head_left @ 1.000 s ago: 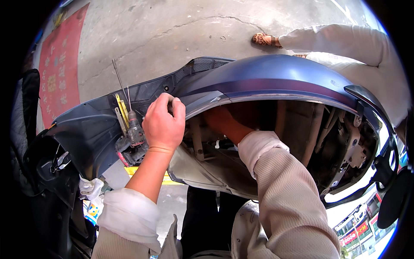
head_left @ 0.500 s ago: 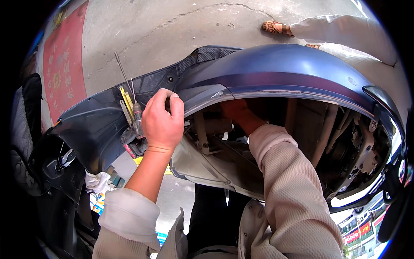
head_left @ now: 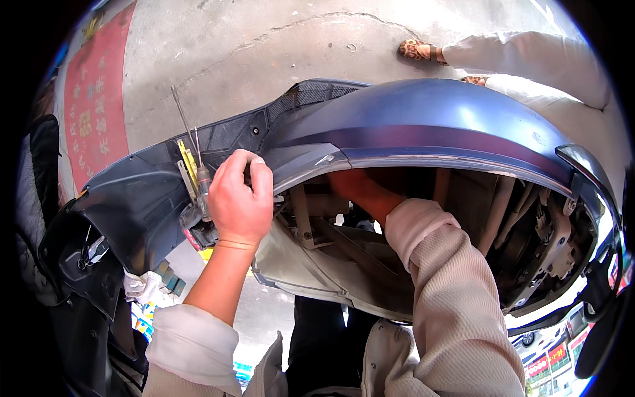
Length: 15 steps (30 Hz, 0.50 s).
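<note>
L hand (head_left: 239, 198) shifted slightly right along blue panel (head_left: 423, 126) edge, R hand (head_left: 357, 188) reached deeper under panel

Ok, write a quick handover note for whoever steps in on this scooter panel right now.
Left hand: closed on the edge of the blue body panel, near where it meets the dark grey inner cover.
Right hand: reaches under the panel and is hidden; only the forearm shows.
Screwdrivers stand in a holder just left of the left hand.
Done: panel is lifted, frame exposed below.
Left: the panel is held, not set down; whether fasteners remain cannot be seen.
</note>
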Available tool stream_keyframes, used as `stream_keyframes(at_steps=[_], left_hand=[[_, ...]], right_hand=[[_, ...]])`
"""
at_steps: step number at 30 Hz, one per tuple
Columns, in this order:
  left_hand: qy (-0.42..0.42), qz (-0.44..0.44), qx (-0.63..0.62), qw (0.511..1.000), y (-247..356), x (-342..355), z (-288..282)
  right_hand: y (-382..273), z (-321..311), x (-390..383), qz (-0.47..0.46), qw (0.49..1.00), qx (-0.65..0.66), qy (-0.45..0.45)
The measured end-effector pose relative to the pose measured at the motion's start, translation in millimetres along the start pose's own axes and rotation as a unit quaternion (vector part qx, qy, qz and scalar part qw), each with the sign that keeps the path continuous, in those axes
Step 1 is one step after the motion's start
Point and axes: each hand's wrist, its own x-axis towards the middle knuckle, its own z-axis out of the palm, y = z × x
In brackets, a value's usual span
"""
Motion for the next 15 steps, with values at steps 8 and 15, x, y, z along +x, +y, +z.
stream_keyframes(at_steps=[8,15], left_hand=[[-0.019,-0.005,-0.021,1.0,-2,1,1],[0.004,0.021,-0.009,1.0,1,2,2]], right_hand=[[-27,-41,16,0.044,0.943,-0.06,-0.324],[-13,-13,-6,-0.03,0.998,0.031,-0.053]])
